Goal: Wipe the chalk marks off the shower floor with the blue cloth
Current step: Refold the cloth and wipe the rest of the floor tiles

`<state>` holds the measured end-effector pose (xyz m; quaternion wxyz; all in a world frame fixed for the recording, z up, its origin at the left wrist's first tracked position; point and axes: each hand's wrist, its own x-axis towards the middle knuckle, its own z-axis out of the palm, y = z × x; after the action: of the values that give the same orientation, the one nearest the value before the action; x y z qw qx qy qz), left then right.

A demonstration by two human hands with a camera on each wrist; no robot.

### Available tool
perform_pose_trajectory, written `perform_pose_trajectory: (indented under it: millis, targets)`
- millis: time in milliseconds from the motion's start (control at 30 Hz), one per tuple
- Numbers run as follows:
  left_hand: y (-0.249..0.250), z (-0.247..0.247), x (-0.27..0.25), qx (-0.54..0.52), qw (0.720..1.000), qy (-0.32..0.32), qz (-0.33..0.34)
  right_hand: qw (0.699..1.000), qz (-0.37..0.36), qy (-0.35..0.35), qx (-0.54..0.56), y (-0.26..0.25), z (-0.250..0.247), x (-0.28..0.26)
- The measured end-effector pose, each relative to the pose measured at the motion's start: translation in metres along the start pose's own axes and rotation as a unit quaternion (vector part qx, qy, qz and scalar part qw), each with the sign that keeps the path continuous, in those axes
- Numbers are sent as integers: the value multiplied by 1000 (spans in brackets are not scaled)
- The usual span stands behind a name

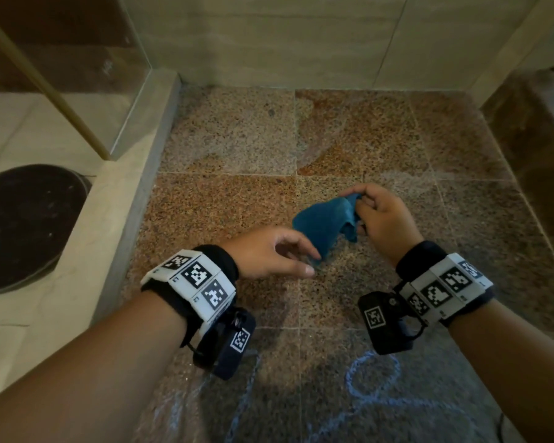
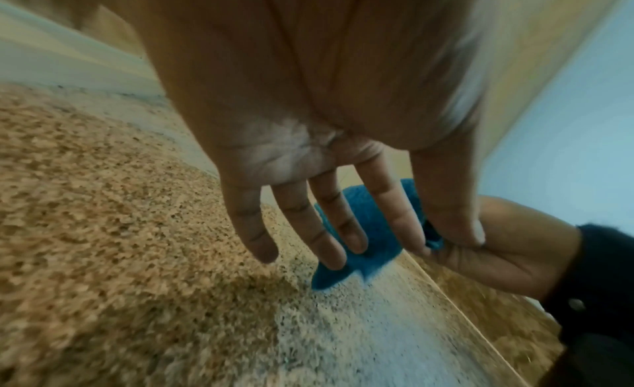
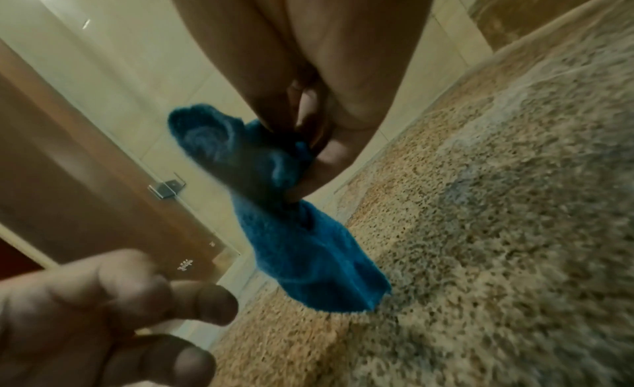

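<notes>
My right hand point(image 1: 370, 207) pinches the top of the blue cloth point(image 1: 322, 227), which hangs down above the speckled granite shower floor point(image 1: 224, 203); the cloth point(image 3: 309, 257) dangles with its lower corner near the floor. My left hand point(image 1: 288, 254) reaches toward the cloth's lower edge with fingers spread and straight, holding nothing; the left wrist view shows its fingers point(image 2: 329, 230) in front of the cloth point(image 2: 377, 243). Blue chalk marks point(image 1: 371, 388) loop across the floor near my wrists, with fainter smears point(image 1: 410, 183) beyond the right hand.
A raised stone curb point(image 1: 135, 193) and a glass panel point(image 1: 77, 75) bound the shower on the left. Tiled walls point(image 1: 301, 36) close the back, and a dark ledge point(image 1: 538, 148) runs along the right. A dark round mat point(image 1: 23, 225) lies outside the curb.
</notes>
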<state>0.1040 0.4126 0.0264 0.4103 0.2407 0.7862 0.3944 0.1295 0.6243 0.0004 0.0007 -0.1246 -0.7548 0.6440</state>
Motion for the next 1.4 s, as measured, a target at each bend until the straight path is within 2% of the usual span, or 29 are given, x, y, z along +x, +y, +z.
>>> perform_pose_trajectory:
  millis: [67, 167, 233, 267, 367, 467, 533, 600, 633, 700, 767, 833, 933, 1100, 1167, 1233, 1400]
  targets:
    - [-2, 1, -1, -10, 999, 33, -1, 998, 5, -20, 60, -3, 0, 1]
    - [-7, -1, 2, -26, 984, 175, 1, 994, 13, -54, 89, -4, -2, 3]
    - [-8, -2, 6, -29, 972, 235, 5, 990, 17, -82, 109, -4, -1, 3]
    - [-7, -3, 7, -32, 971, 236, 8, 988, 17, -97, 123, -3, -1, 3]
    - [-4, -2, 14, -29, 983, 182, -7, 978, 23, -135, 159, 0, 1, 3]
    - [-4, 1, 19, -19, 985, 171, -7, 979, 48, -123, 155, 4, 0, 3]
    - [-6, 2, 20, -54, 983, 177, -2, 992, 58, -67, 88, 7, -7, 5]
    - [-6, 2, 19, -87, 981, 175, 6, 999, 35, -2, -42, 10, -18, 7]
    - [-6, 2, 19, -98, 980, 171, 10, 996, 12, 5, -90, 10, -21, 7]
    - [-5, 2, 20, -108, 981, 159, 12, 991, -15, -60, -118, 7, -21, 5]
    - [-3, 3, 22, -112, 983, 146, 12, 981, 3, -158, -114, 5, -14, 2]
    - [-2, 3, 24, -118, 983, 141, 11, 975, 27, -200, -98, 8, -9, 1]
    - [-1, 4, 24, -127, 980, 154, 0, 983, 44, -172, -34, 10, -6, -1]
    - [-9, 3, 26, -12, 965, 260, -33, 994, 55, -97, -5, 16, 1, -5]
    - [-7, 3, 29, -26, 970, 234, -66, 995, 52, -80, 9, 16, 4, -6]
    - [-2, 5, 32, -89, 974, 192, -86, 994, 56, -90, 36, 15, 8, -7]
    - [9, 9, 33, -194, 961, 191, -46, 985, 73, -121, 98, 11, 9, -11]
